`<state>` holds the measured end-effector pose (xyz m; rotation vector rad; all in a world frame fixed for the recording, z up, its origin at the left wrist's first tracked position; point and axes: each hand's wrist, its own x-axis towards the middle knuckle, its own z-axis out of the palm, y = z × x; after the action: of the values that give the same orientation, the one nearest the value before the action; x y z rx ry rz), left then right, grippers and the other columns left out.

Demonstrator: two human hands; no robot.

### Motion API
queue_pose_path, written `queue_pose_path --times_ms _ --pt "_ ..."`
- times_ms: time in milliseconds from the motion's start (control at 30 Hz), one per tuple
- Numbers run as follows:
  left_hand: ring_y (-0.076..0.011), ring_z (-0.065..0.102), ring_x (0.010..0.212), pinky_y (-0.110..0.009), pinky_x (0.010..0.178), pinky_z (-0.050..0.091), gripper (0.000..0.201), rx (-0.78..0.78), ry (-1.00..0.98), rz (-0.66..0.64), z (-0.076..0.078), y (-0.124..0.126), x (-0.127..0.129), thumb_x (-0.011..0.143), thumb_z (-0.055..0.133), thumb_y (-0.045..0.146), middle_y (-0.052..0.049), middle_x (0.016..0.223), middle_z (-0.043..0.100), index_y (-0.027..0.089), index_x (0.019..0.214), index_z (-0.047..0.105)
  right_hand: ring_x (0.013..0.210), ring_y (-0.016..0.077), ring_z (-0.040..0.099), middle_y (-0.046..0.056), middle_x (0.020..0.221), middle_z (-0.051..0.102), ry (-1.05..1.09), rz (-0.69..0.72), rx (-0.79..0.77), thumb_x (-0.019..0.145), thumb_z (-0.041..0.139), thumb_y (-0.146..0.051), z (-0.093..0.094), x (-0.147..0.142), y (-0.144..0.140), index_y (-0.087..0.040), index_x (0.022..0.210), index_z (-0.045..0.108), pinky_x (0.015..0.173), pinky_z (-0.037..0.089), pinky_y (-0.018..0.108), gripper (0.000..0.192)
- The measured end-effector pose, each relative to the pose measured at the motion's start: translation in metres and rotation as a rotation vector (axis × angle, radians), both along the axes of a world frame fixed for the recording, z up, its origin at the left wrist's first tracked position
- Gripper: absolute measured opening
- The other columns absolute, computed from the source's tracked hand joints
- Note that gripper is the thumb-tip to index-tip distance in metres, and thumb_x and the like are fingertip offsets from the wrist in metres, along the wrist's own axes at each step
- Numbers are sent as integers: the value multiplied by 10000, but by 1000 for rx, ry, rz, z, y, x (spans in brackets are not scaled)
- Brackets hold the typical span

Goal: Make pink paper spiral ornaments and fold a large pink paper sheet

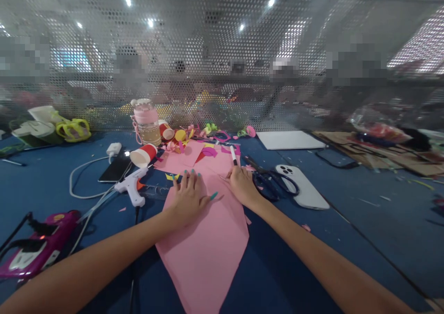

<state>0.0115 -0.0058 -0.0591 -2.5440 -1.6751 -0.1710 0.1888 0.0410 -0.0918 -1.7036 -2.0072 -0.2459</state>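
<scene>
Pink paper sheet (208, 240), lower centre of frame, long axis running from bottom edge up toward centre. Left hand (189, 198) flat on sheet's upper part, fingers spread, gripping nothing. Right hand (243, 184) just right of it at sheet's upper right edge, closed around white marker (233, 156), tip side hidden. Scissors (268, 180) beside right hand.

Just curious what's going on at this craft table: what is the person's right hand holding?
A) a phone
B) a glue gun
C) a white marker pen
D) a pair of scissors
C: the right hand grips a white marker with its tip on the pink paper; the scissors lie untouched beside it.
</scene>
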Motion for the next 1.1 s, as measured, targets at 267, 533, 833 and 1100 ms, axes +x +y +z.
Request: queue_pose_path --times_ms 267,533,833,1100 --pt "-357 300 1219 -506 972 253 782 46 -19 -17 8 0 -1 783 323 617 -204 1334 360 43 1314 294 791 212 509 86 800 589 43 85 2 760 412 -63 0 8 -1 -162 823 479 716 341 314 134" --pt "-342 447 1080 -436 870 363 997 -114 -149 54 29 21 -11 551 624 619 -210 1171 473 47 1295 283 798 225 487 83 801 569 134 104 58 831 374 -178 16 25 -2 -186 798 540 709 368 330 169" --pt "-99 400 536 -207 483 256 358 -232 -686 -89 32 39 -18 576 673 471 44 545 429 158 584 498 754 186 509 56 741 533 438 303 91 846 368 -429 36 26 -11 -192 672 519 725 414 333 331" --pt "-33 170 431 -198 411 125 573 -316 -1086 39 34 42 -19 517 703 487 94 483 186 195 514 210 584 141 574 17 626 590 865 327 -43 783 425 -534 47 33 -15 -191 680 497 577 445 259 365"
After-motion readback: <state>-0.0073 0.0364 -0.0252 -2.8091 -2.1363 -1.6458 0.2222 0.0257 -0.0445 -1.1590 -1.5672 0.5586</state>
